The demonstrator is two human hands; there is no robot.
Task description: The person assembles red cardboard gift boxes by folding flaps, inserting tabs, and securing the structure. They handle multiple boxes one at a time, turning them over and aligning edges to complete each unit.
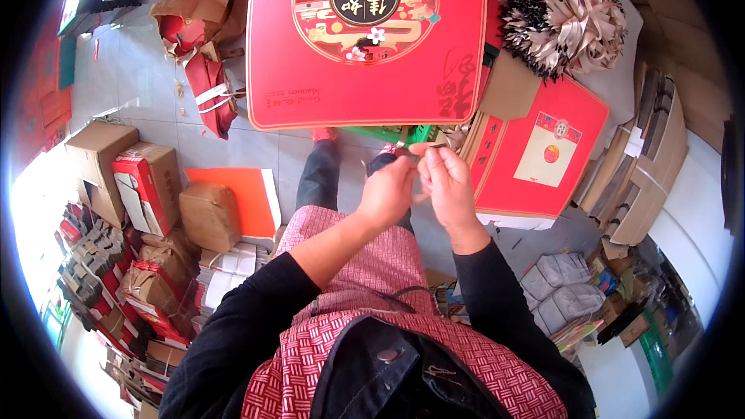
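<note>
My left hand point(388, 191) and my right hand point(448, 186) meet in front of me, just below the near edge of a large red printed board point(310, 97). Both have their fingers pinched together, the tips almost touching. A small dark sliver point(439, 146) shows at the right fingertips; its kind is too small to make out. What the left fingers hold, if anything, is hidden. The board carries a round ornament with flowers. Green plastic point(419, 133) peeks out beneath its near edge.
A bundle of beige and black-tipped strips point(570, 19) lies at the upper right. Below it is a red printed stack point(504, 174), then flattened cardboard point(644, 159). Cartons point(155, 182), a brown parcel point(209, 216) and an orange sheet point(252, 190) stand on the left floor.
</note>
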